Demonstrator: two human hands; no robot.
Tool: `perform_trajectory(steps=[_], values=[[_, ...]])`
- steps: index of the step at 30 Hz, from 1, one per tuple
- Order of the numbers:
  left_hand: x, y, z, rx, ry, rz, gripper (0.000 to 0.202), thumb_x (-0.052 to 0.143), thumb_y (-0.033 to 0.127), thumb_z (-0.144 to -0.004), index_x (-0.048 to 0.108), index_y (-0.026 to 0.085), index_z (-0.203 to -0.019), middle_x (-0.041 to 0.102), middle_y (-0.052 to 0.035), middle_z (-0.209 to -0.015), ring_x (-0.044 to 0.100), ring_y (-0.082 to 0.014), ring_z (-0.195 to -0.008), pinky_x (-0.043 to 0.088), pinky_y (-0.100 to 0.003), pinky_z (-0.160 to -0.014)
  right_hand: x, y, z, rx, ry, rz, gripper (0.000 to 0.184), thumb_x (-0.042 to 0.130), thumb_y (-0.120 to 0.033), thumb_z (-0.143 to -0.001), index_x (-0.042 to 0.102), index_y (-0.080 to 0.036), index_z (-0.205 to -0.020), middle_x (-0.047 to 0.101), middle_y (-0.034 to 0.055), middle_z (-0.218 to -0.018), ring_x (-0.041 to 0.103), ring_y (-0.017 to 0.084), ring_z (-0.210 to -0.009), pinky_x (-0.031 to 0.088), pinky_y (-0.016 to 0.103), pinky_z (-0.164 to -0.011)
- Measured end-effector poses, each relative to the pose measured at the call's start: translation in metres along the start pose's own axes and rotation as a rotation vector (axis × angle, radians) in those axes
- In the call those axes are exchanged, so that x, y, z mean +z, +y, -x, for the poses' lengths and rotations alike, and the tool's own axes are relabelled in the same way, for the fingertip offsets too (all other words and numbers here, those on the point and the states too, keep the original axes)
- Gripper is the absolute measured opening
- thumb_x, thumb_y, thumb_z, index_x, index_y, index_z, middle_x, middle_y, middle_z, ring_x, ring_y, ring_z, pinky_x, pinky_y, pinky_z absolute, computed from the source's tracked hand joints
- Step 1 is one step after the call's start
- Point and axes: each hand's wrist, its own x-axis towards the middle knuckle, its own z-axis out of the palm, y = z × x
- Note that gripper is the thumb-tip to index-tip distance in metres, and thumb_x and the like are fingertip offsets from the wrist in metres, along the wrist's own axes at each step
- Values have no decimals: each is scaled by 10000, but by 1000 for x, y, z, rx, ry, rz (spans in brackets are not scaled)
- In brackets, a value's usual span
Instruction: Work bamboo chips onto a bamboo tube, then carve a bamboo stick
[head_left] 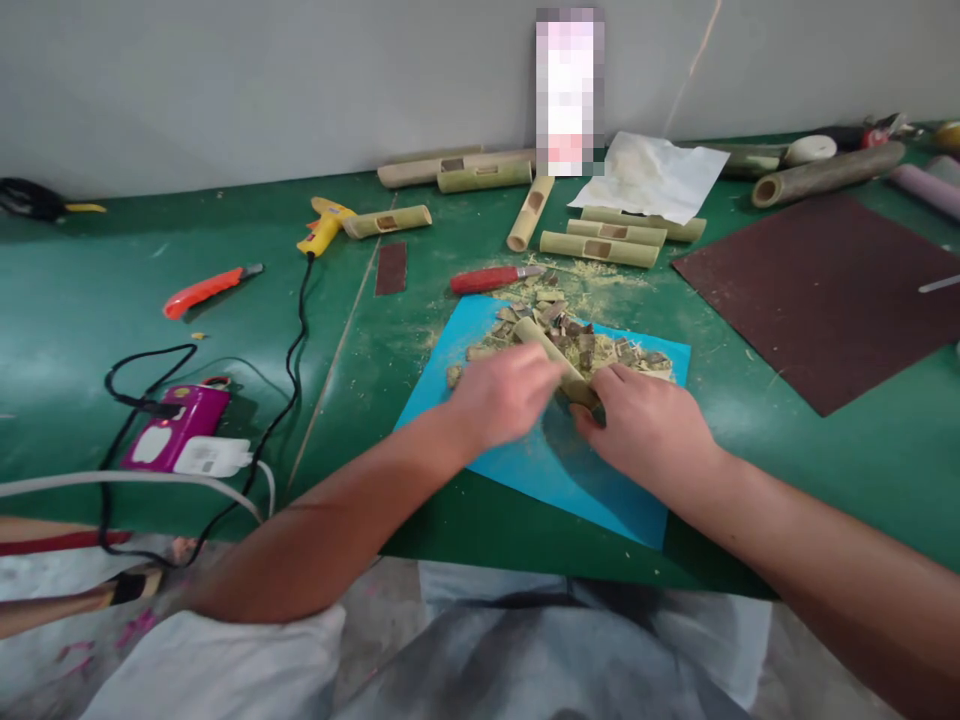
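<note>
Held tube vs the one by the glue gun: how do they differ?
The held tube is in the right hand, over the blue sheet; the gun-side tube lies on the table.
The held tube slants down rightward; the gun-side tube rises slightly rightward.
The gun-side tube shows an opening; the held tube, partly hidden, shows none.
Both are pale.

A green tabletop point(75, 320) carries a blue sheet point(637, 510), notched bamboo tubes point(630, 254), a red-handled knife point(487, 280), brown sandpaper point(825, 300) and — toward the left — a yellow glue gun point(326, 225) and orange utility knife point(210, 292).
</note>
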Motion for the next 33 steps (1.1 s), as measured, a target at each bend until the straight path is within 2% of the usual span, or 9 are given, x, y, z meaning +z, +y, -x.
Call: perform_trajectory(steps=[2,3,6,11,15,18,20,25,33], values=[[1,1,0,91,-74,59,320,443,286,-1051,750,196,-1026,697,-48,-877,655,-146,-768,483,-243,-641,0,0,0,2,4,-2,203,546,-313,-907,678,-160,-916,720,111,-891,663,245,-761,215,340,-561],[1,-1,-1,83,-25,56,301,464,285,-1045,751,193,-1037,709,-52,-897,667,-157,-798,495,-250,-662,1,0,0,10,15,-2,205,545,-319,-908,676,-162,-914,721,110,-895,661,242,-759,214,340,-562],[1,-12,-3,-76,140,-13,274,500,256,-1021,752,157,-1062,723,-90,-959,685,-193,-872,534,-288,-741,1,0,1,22,47,-2,218,533,-340,-915,667,-169,-905,718,103,-886,649,232,-736,205,340,-559],[2,-15,-2,-4,30,-65,329,455,298,-1050,734,161,-1156,730,-86,-917,696,-189,-836,542,-281,-710,3,2,2,-3,66,4,212,560,-363,-903,658,-175,-907,709,92,-866,635,221,-718,196,337,-562],[-1,-14,-5,-58,155,-40,277,510,262,-1023,750,147,-1099,756,-92,-956,715,-192,-853,555,-284,-735,4,2,1,-8,86,-26,235,600,-407,-899,654,-178,-895,699,83,-865,627,214,-722,201,329,-565],[-8,-9,-9,-190,301,101,220,567,231,-993,762,163,-1066,776,-63,-930,722,-164,-841,565,-263,-773,3,3,0,0,139,-58,229,581,-397,-913,638,-184,-852,688,76,-855,610,199,-715,204,321,-564],[-13,-3,-10,-290,344,253,190,594,223,-974,767,179,-1039,777,-27,-863,713,-138,-778,567,-239,-744,2,4,-1,15,181,-79,234,579,-401,-910,627,-186,-831,676,74,-841,598,194,-712,205,314,-562],[-15,10,-11,-453,311,539,174,597,225,-950,762,193,-999,745,12,-752,666,-110,-640,553,-226,-622,2,8,-2,51,253,-154,224,597,-405,-872,614,-191,-810,651,66,-800,581,194,-717,227,301,-566],[-11,2,-14,-555,296,720,152,595,214,-931,727,166,-989,720,3,-688,509,-63,-434,437,-193,-426,4,10,-3,53,255,-236,250,570,-438,-875,608,-195,-833,631,50,-773,530,175,-666,243,301,-570]])
